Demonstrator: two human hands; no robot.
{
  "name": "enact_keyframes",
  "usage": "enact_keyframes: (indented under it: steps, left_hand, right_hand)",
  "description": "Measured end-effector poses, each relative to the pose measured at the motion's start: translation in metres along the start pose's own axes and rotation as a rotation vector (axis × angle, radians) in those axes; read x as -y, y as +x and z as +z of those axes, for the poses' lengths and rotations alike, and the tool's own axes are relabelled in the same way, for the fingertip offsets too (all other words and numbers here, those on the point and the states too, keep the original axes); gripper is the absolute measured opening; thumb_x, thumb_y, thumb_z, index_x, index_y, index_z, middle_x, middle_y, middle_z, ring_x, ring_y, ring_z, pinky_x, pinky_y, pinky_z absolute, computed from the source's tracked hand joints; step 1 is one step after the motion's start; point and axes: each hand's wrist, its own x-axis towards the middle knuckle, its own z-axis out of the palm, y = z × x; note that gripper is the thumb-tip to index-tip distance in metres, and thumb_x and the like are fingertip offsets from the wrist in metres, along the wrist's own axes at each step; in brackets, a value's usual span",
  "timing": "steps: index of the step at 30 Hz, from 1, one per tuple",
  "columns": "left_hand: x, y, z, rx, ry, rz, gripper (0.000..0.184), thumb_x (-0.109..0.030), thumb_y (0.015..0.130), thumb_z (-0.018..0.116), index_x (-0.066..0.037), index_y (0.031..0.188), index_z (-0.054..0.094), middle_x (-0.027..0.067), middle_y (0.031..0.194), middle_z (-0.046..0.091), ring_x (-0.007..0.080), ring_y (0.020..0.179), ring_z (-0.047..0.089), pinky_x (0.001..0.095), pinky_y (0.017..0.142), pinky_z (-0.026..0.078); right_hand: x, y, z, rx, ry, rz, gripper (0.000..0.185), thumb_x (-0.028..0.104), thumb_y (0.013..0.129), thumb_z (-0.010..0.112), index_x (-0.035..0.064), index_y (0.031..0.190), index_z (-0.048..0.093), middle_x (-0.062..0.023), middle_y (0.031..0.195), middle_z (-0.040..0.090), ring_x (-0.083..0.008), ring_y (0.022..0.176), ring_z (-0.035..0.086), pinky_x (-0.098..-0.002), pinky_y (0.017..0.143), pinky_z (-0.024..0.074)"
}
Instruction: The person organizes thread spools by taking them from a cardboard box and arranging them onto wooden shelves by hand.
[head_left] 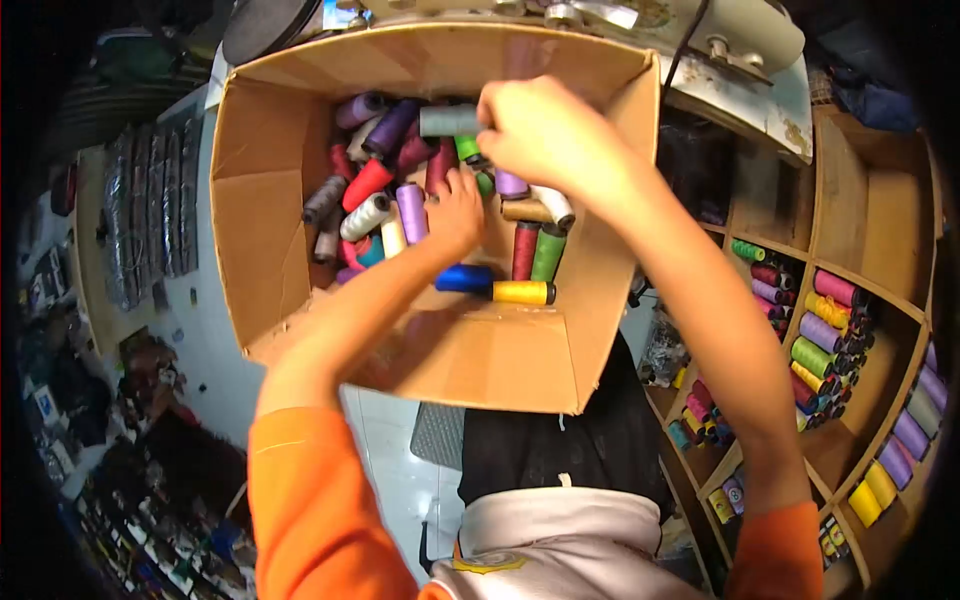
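A cardboard box [495, 362] full of loose thread spools is in front of me. My right hand [545, 135] is closed around one end of a grey thread spool [448, 121], held over the far part of the box. Lower down inside the box, my left hand [457, 215] reaches among the spools with its fingers apart. It is beside a lilac spool [411, 212] and a maroon spool [440, 165]; its palm side is hidden. Nearer to me lie a blue spool [463, 278] and a yellow spool [522, 292]. A red spool [367, 184] lies to the left.
Wooden shelves [868, 305] on the right hold several coloured spools in compartments. Behind the box stands a worktable [790, 110] with a machine [745, 35] on it. Wrapped grey bundles [150, 205] lie on the left, with dark clutter on the floor below.
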Motion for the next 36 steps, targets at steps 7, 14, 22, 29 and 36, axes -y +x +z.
enact_keyframes:
  steps: [7,14,22,29,36]
  left_hand:
    - [0.001,0.029,0.013,-0.162,-0.227,-0.279,0.075,-0.026,0.076,0.067,-0.008,0.138,0.029,0.0218,0.135,0.034,0.0391,0.120,0.039,0.0521,0.091,0.040]
    - [0.007,0.036,0.016,-0.226,-0.468,-0.311,0.097,-0.032,0.064,0.079,-0.003,0.138,0.024,0.0295,0.131,0.034,0.0424,0.118,0.042,0.0498,0.094,0.039]
    - [0.024,0.056,0.010,0.047,-0.693,-0.420,0.114,-0.040,0.052,0.085,0.003,0.137,0.022,0.0286,0.131,0.041,0.0377,0.123,0.042,0.0465,0.100,0.038]
    - [0.058,0.078,0.009,0.355,-0.744,-0.276,0.122,-0.042,0.047,0.084,0.018,0.132,0.020,0.0334,0.138,0.033,0.0395,0.129,0.038,0.0385,0.104,0.037]
    - [0.075,0.080,0.003,0.450,-0.927,-0.213,0.114,-0.041,0.054,0.081,0.016,0.134,0.024,0.0257,0.123,0.051,0.0316,0.110,0.055,0.0367,0.092,0.045]
  right_hand:
    - [-0.060,0.072,0.103,0.285,-0.132,0.645,0.038,0.011,0.079,0.064,0.0067,0.116,0.063,-0.0160,0.126,0.056,-0.0343,0.114,0.055,-0.0430,0.087,0.0510]
    - [-0.083,0.054,0.194,-0.324,0.085,0.790,0.078,0.026,0.073,0.074,-0.0008,0.134,0.032,-0.0181,0.135,0.035,-0.0354,0.121,0.039,-0.0468,0.099,0.0378]
    - [-0.090,0.096,0.213,-0.208,0.016,0.908,0.098,0.027,0.066,0.078,-0.0054,0.140,0.023,-0.0307,0.140,0.030,-0.0397,0.131,0.030,-0.0455,0.103,0.0286]
    - [-0.083,0.083,0.209,-0.095,0.163,1.040,0.104,0.043,0.055,0.081,-0.0019,0.134,0.032,-0.0209,0.130,0.043,-0.0336,0.120,0.043,-0.0435,0.100,0.0311]
    - [-0.090,0.083,0.207,-0.118,0.422,1.108,0.103,0.043,0.054,0.075,-0.0040,0.136,0.033,-0.0186,0.134,0.045,-0.0291,0.123,0.045,-0.0433,0.100,0.0349]
